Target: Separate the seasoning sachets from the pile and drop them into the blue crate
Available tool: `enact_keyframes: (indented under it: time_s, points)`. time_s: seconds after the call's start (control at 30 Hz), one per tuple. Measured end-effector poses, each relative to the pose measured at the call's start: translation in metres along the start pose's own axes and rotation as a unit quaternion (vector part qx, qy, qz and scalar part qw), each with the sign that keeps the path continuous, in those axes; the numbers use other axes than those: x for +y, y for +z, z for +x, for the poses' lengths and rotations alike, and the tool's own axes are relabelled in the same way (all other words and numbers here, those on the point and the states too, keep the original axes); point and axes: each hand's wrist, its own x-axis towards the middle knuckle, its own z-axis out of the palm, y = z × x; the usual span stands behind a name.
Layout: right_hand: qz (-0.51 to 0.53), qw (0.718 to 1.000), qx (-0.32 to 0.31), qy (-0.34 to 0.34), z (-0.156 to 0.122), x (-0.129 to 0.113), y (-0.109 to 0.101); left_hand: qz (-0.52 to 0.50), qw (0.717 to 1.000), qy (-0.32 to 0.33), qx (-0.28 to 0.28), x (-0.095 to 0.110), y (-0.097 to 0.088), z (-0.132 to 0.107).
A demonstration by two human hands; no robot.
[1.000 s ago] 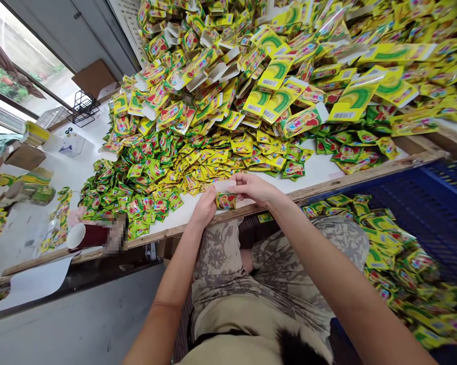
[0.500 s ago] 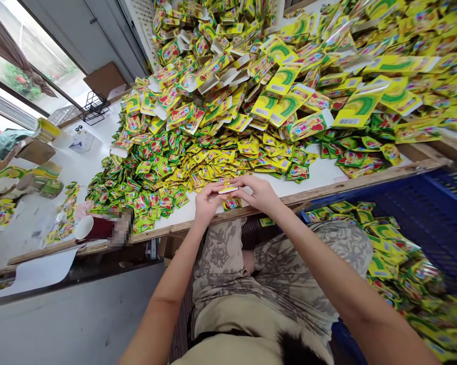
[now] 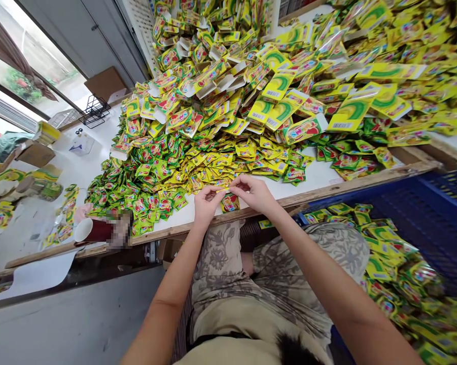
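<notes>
At the table's front edge, my left hand (image 3: 206, 206) and my right hand (image 3: 255, 195) meet with thumbs and forefingers closed on a small yellow box (image 3: 224, 190). Most of that box is hidden behind the fingers. Just below it, a green and red sachet (image 3: 230, 203) lies on the white tabletop between the hands. Directly beyond my fingertips spreads a heap of yellow sachets (image 3: 213, 165), with green sachets (image 3: 148, 172) to its left.
Yellow flat cartons (image 3: 281, 83) pile up behind the sachets. A blue crate (image 3: 407, 203) with packed boxes stands low on the right. To the left are a dark red cup (image 3: 95, 229), a clear jar (image 3: 49, 187) and a black wire rack (image 3: 95, 110).
The white edge of the small box has gone from sight, leaving a thin yellow strip. My fingertips have drawn closer together over it, and the view has shifted slightly.
</notes>
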Motion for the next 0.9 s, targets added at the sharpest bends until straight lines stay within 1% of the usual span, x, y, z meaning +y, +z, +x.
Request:
enact_keyframes:
  time_s: [0.07,0.13,0.23,0.33,0.4,0.47,0.53,0.67,0.83,0.9]
  points:
    - [0.028,0.999,-0.022,0.002,-0.001,0.002,-0.003,0.012,0.999,0.005,-0.043,-0.001,-0.006,0.001]
    - [0.048,0.998,-0.040,0.000,-0.003,0.005,-0.006,0.031,0.996,0.032,-0.081,-0.003,-0.014,0.001]
    - [0.065,0.996,-0.061,-0.008,-0.008,0.010,-0.010,0.066,0.987,0.086,-0.121,-0.006,-0.023,0.000]
    - [0.090,0.993,-0.070,-0.012,-0.013,0.014,-0.010,0.107,0.974,0.133,-0.148,-0.006,-0.026,0.000]
    - [0.089,0.994,-0.059,-0.022,-0.017,0.018,-0.009,0.132,0.969,0.148,-0.145,-0.005,-0.025,-0.001]
    - [0.068,0.996,-0.035,-0.035,-0.019,0.022,-0.006,0.142,0.972,0.140,-0.128,-0.006,-0.022,-0.003]
    - [0.042,0.998,-0.015,-0.045,-0.020,0.025,-0.002,0.131,0.978,0.123,-0.108,-0.008,-0.020,-0.005]
    - [0.011,0.998,0.001,-0.067,-0.021,0.027,0.001,0.092,0.988,0.096,-0.079,-0.014,-0.016,-0.005]
    - [-0.023,0.994,0.009,-0.104,-0.021,0.027,0.003,0.069,0.989,0.104,-0.083,-0.014,-0.015,-0.002]
    - [-0.031,0.994,0.011,-0.102,-0.018,0.028,0.007,0.074,0.988,0.103,-0.085,-0.014,-0.013,-0.002]
